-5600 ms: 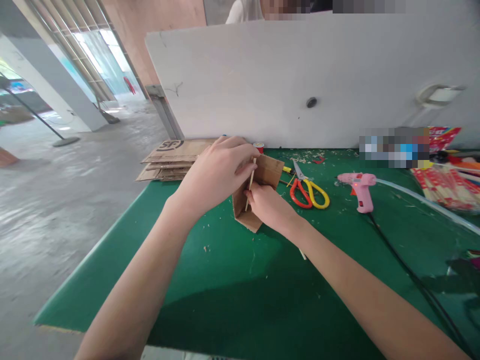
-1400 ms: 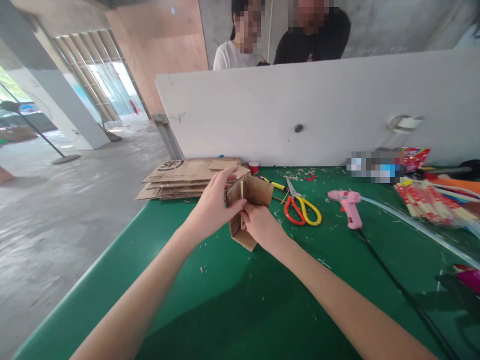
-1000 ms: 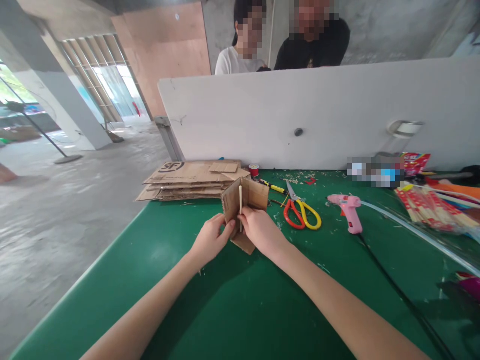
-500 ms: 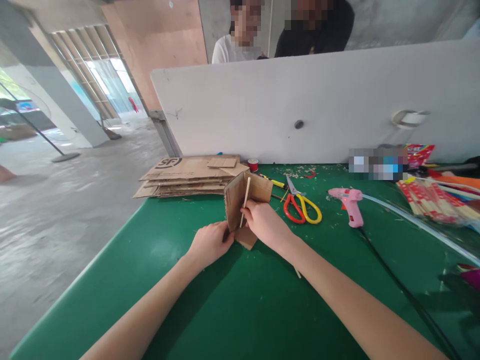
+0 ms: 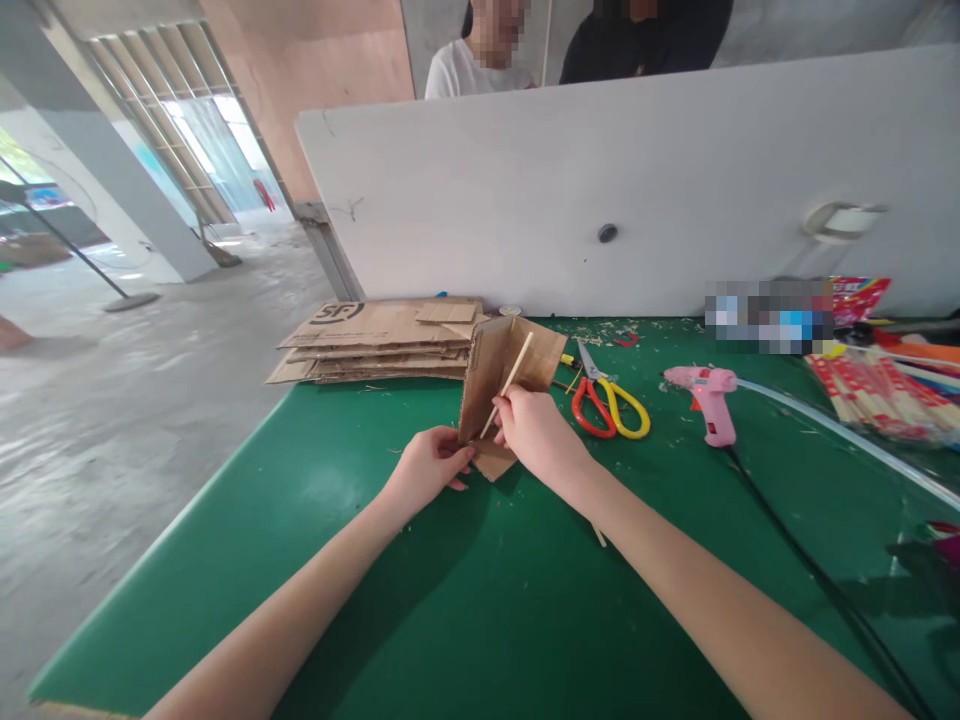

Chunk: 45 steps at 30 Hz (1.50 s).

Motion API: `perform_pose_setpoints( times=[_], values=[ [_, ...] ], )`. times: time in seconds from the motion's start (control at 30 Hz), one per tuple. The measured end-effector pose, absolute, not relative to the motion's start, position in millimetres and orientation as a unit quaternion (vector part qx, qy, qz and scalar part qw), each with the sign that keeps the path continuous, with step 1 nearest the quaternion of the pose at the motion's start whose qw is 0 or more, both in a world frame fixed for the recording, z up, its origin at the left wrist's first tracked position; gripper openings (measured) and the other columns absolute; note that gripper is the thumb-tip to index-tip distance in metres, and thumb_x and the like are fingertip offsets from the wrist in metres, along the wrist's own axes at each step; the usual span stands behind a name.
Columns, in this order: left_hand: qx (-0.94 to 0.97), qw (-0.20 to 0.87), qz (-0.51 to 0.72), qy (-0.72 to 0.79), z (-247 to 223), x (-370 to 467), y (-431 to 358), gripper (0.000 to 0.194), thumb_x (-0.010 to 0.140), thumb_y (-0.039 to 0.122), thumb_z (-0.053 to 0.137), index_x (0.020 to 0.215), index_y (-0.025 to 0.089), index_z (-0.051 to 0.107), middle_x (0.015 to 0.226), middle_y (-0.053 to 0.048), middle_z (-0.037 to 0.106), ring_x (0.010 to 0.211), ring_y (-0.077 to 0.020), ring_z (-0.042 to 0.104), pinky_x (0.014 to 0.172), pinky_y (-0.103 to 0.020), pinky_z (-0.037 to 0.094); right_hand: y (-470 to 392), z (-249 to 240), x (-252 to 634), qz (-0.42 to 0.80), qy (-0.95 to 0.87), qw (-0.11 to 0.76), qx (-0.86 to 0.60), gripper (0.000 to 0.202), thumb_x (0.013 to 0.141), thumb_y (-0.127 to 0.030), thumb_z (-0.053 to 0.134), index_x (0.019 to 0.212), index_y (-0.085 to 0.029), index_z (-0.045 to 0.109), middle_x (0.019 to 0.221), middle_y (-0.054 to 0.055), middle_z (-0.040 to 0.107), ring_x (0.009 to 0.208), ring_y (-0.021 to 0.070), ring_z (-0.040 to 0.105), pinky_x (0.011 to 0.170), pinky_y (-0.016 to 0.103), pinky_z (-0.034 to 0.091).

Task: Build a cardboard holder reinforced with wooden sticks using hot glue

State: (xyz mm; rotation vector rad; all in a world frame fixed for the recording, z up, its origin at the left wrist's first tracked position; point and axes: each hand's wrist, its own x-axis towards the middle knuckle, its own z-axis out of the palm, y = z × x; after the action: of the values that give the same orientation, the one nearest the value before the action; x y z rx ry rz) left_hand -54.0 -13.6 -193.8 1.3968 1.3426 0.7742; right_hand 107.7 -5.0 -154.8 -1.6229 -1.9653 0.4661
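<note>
The work is carried by a green tabletop [image 5: 450, 600], backed by a white panel [image 5: 465, 210]. At its far left, flattened cardboard [image 5: 375, 335] is stacked, and a folded cardboard piece [image 5: 487, 370] is stood just beside it. Right of that, scissors [image 5: 597, 374] are laid with blades turned away, and farther right a pink glue gun [image 5: 716, 395] is placed, its black cord [image 5: 810, 560] trailed toward the near edge. Packaged sticks [image 5: 885, 395] are heaped beyond. A thin stick [image 5: 599, 535], partly hidden, is left nearer; small scraps [image 5: 628, 340] are strewn along the back.
</note>
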Motion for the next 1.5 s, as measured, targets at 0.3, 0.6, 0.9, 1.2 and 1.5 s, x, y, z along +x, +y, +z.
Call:
perform_pose_setpoints(
  times=[0.3, 0.6, 0.9, 1.2, 1.5],
  values=[
    [0.549, 0.535, 0.321, 0.557, -187.7, -50.4, -14.8, 0.009, 0.072, 0.010, 0.062, 0.081, 0.009, 0.064, 0.064, -0.001, 0.064, 0.059, -0.0105, 0.060, 0.047, -0.019, 0.050, -7.7, -159.0, 97.8, 0.137, -0.751, 0.242, -0.599, 0.024, 0.095, -0.025, 0.040, 0.088, -0.015, 0.060, 0.076, 0.010, 0.070, 0.065, 0.0166, 0.067, 0.062, 0.024, 0.046],
    [0.551, 0.541, 0.325, 0.546, -194.7, -48.6, -14.4, 0.014, 0.074, 0.006, 0.057, 0.086, 0.009, 0.063, 0.064, 0.001, 0.061, 0.055, -0.0074, 0.056, 0.049, -0.018, 0.048, -4.8, -173.0, 103.4, 0.087, -0.768, 0.251, -0.582, 0.021, 0.094, -0.025, 0.043, 0.088, -0.016, 0.062, 0.086, 0.010, 0.071, 0.076, 0.0204, 0.068, 0.063, 0.026, 0.041],
    [0.543, 0.545, 0.337, 0.542, -195.3, -46.9, -15.8, 0.012, 0.075, 0.006, 0.057, 0.085, 0.009, 0.063, 0.067, 0.000, 0.062, 0.056, -0.0067, 0.056, 0.056, -0.020, 0.049, -5.6, -178.7, 97.7, 0.064, -0.777, 0.266, -0.566, 0.019, 0.095, -0.023, 0.043, 0.087, -0.016, 0.059, 0.083, 0.008, 0.070, 0.076, 0.0193, 0.067, 0.060, 0.025, 0.038],
    [0.543, 0.544, 0.342, 0.541, -196.7, -46.5, -15.8, 0.010, 0.075, 0.006, 0.058, 0.083, 0.009, 0.063, 0.068, 0.000, 0.062, 0.056, -0.0072, 0.056, 0.058, -0.022, 0.050, -3.1, -180.5, 100.0, 0.067, -0.765, 0.278, -0.577, 0.020, 0.094, -0.025, 0.044, 0.085, -0.016, 0.059, 0.080, 0.008, 0.070, 0.073, 0.0200, 0.066, 0.060, 0.026, 0.038],
    [0.558, 0.537, 0.338, 0.535, -197.4, -47.1, -15.0, 0.012, 0.074, 0.006, 0.057, 0.083, 0.010, 0.063, 0.069, -0.001, 0.064, 0.057, -0.0081, 0.057, 0.059, -0.023, 0.051, -6.1, -181.0, 98.8, 0.121, -0.756, 0.271, -0.583, 0.021, 0.094, -0.022, 0.040, 0.087, -0.016, 0.059, 0.082, 0.008, 0.070, 0.069, 0.0170, 0.067, 0.059, 0.024, 0.043]
  ],
)
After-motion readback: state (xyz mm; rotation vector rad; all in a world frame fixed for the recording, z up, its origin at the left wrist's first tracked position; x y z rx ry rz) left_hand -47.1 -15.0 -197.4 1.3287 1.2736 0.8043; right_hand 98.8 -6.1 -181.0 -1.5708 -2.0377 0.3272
